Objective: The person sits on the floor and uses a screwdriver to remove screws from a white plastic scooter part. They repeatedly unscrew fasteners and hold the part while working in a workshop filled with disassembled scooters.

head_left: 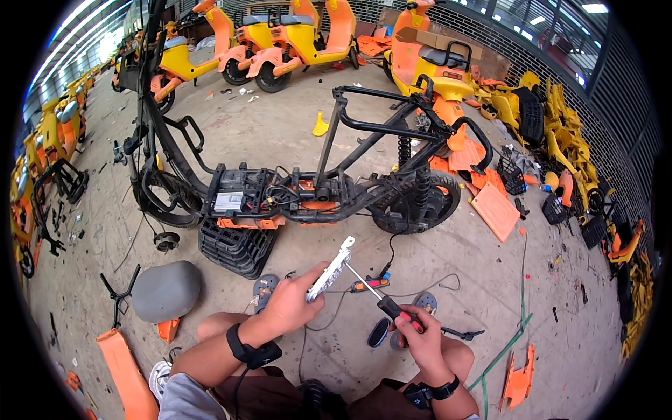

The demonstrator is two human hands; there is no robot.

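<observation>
The white part [330,273] — a slim, elongated plastic piece — sits in the left hand [292,302], held up over the knees with its far end tilted toward the stripped scooter frame [308,189]; the fingers are curled tight around its lower half, thumb across the top. The right hand [418,334] is closed in a fist on the red-and-black handle of a screwdriver [378,297]; the shaft runs up and left, and its tip meets the part near the upper end. Judging by that, the step in hand is working a screw on the part — whether in or out cannot be told; the next move seems to call for keeping the tip seated and square while the left hand holds the part steady against the twist, since a slip would send the blade toward the fingers. Both wrists carry black bands, the left one with a cable. On the concrete floor [280,126] just beyond the hands lie a thin wire [427,287] and a small orange-and-black tool [371,284]; a grey seat [166,290] rests to the left, a black grille panel [234,246] under the frame. Farther out stand yellow and orange scooters [294,35]; heaps of loose yellow and orange panels [560,133] line the right wall.
</observation>
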